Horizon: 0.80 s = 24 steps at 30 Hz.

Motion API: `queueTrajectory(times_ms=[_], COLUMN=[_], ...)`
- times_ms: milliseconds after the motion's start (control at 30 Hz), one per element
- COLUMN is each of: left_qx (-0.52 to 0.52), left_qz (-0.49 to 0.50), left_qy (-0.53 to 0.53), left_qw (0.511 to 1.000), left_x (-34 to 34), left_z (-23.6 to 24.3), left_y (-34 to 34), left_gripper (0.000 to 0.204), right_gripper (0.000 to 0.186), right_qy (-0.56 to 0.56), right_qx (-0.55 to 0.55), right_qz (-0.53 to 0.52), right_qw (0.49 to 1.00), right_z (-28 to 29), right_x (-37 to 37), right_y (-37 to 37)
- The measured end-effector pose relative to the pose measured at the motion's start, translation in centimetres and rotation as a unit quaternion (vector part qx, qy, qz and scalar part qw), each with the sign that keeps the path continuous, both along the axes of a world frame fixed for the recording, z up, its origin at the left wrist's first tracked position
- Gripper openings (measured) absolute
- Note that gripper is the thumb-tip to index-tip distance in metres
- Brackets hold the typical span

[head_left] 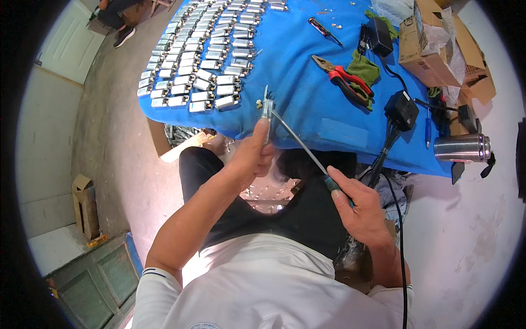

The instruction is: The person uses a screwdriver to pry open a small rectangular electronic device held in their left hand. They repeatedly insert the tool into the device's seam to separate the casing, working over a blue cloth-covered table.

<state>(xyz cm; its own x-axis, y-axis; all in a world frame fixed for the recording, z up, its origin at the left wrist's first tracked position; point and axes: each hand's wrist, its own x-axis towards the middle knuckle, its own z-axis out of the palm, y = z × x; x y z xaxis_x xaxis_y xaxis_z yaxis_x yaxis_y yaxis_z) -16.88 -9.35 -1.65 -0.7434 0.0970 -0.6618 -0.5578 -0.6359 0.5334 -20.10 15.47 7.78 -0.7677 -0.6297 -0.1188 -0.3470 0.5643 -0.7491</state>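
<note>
My left hand [251,156] is closed around a small silver metal part [268,108], thumb along its near end, held upright at the front edge of the blue-covered table [298,71]. In my right hand [359,207] is a long screwdriver [303,144], gripped by its dark green handle. The shaft slants up and left, and its tip is at the metal part's right side; whether it touches cannot be made out. Just left of the part lies a small pale scrap [259,103]. Rows of similar silver parts [201,95] with dark ends cover the table's left side.
Red-handled pliers [346,81], a small screwdriver [324,30], black adapters [401,109] and a steel flask [462,148] lie on the right. An open carton [424,52] stands behind them. A black cable [401,230] hangs beside my right arm. Below the left edge is a box of metal pieces [181,135].
</note>
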Motion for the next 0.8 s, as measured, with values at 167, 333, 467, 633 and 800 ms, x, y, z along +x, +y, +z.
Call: queueTrajectory(times_ms=[167,333,467,633,800], left_qx=[-0.016,-0.016,-0.003,-0.015,-0.005], left_qz=[-0.006,-0.001,0.001,-0.008,-0.003], left_qy=[-0.010,-0.023,-0.029,-0.014,-0.022], left_qw=[1.000,1.000,1.000,1.000,1.000], left_x=[0.0,-0.1,-0.2,-0.1,-0.1], left_z=[0.3,0.3,0.0,0.3,0.2], left_y=[0.1,0.1,0.2,0.0,0.0], left_gripper=[0.061,0.062,0.062,0.062,0.062], right_gripper=[0.041,0.040,0.039,0.038,0.039], right_qy=[0.019,-0.004,-0.013,0.019,-0.016], right_qx=[0.018,0.009,0.006,0.018,0.001], right_qz=[0.018,0.020,0.035,0.004,0.007], right_qw=[0.999,1.000,0.999,1.000,1.000], right_z=[-0.5,-0.4,-0.2,0.0,-0.2], right_x=[-0.7,-1.4,-1.5,-1.7,-1.7], right_y=[-0.1,-0.4,-0.2,-0.3,0.0])
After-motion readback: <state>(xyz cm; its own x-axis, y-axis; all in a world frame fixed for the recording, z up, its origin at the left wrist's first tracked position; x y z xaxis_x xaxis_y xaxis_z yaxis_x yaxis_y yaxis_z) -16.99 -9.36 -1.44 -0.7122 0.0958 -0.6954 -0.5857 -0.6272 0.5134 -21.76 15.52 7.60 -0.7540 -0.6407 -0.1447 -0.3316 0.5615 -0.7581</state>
